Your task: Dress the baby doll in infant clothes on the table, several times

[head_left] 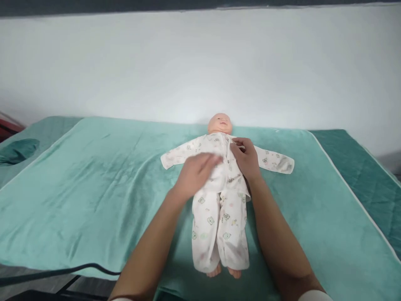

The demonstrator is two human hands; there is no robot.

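Note:
A baby doll (220,122) lies on its back, dressed in a white patterned shirt (230,169) and matching trousers (205,234). Its sleeves spread to both sides, and the feet show below the trouser hems. My left hand (198,172) is over the shirt front on the doll's chest, fingers stretched out toward the front opening and slightly blurred. Up near the collar, my right hand (246,158) has its thumb and index finger bent together at the shirt's front. How much cloth is between them is partly hidden by the hand.
Beneath the doll is a green plush cover (94,179) over a bed, with a darker quilted part (363,167) at the right. A white wall (125,71) stands behind the bed. A black strap or cable (78,267) crosses the lower left.

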